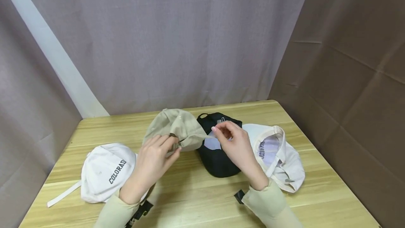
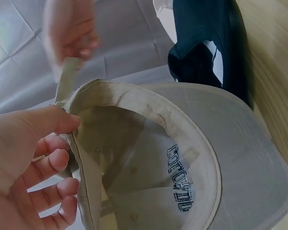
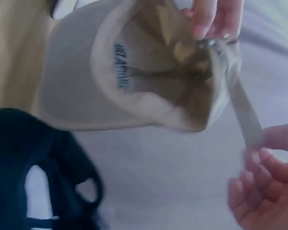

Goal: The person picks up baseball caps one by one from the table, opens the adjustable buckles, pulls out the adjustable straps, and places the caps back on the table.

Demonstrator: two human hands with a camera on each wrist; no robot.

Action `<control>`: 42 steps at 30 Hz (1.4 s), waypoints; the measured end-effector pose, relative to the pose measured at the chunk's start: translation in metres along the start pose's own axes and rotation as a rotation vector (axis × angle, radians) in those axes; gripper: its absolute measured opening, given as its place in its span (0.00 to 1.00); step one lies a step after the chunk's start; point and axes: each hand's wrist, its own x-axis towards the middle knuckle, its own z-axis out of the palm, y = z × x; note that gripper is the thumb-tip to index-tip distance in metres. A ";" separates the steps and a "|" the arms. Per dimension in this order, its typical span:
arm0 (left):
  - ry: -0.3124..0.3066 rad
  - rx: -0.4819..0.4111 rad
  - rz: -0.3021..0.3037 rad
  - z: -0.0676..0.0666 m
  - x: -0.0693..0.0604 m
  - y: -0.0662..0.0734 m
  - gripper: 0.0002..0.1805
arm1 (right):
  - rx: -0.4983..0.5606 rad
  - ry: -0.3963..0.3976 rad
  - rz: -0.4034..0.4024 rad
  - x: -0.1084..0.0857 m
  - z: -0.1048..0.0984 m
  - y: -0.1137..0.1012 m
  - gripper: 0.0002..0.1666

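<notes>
A beige baseball cap (image 1: 177,126) is held up off the table between both hands, its inside and dark stitched lettering facing the left wrist view. My left hand (image 1: 158,154) pinches the cap's back edge beside the metal strap buckle (image 3: 213,45). With thumb and fingertips, my right hand (image 1: 232,141) pinches the end of the beige strap (image 3: 245,112), which is drawn out from the buckle. The right hand looks blurred in the left wrist view. Behind that hand lies a black cap (image 1: 218,161) on the table.
A white cap with COLORADO lettering (image 1: 105,171) sits on the left of the wooden table (image 1: 186,200), its strap trailing left. To the right, an off-white cap (image 1: 292,166) lies with its opening showing. Grey curtains (image 1: 190,45) surround the table's back and sides.
</notes>
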 end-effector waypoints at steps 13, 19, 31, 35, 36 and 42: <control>0.000 0.034 0.001 0.005 0.001 0.005 0.10 | -0.331 -0.098 -0.461 -0.011 0.041 -0.036 0.10; 0.018 0.020 0.007 0.006 -0.002 0.007 0.07 | -0.380 -0.101 -0.469 -0.012 0.045 -0.039 0.08; 0.036 -0.015 -0.002 0.001 -0.006 0.004 0.06 | -0.386 -0.061 -0.502 -0.013 0.048 -0.037 0.09; 0.032 -0.045 -0.018 0.000 -0.005 0.003 0.06 | -0.355 -0.041 -0.473 -0.014 0.050 -0.037 0.08; 0.033 -0.056 -0.021 0.000 -0.005 0.003 0.07 | -0.341 -0.048 -0.460 -0.015 0.050 -0.038 0.08; 0.044 -0.124 -0.014 -0.003 -0.005 0.001 0.10 | -0.204 -0.108 -0.401 -0.015 0.048 -0.038 0.06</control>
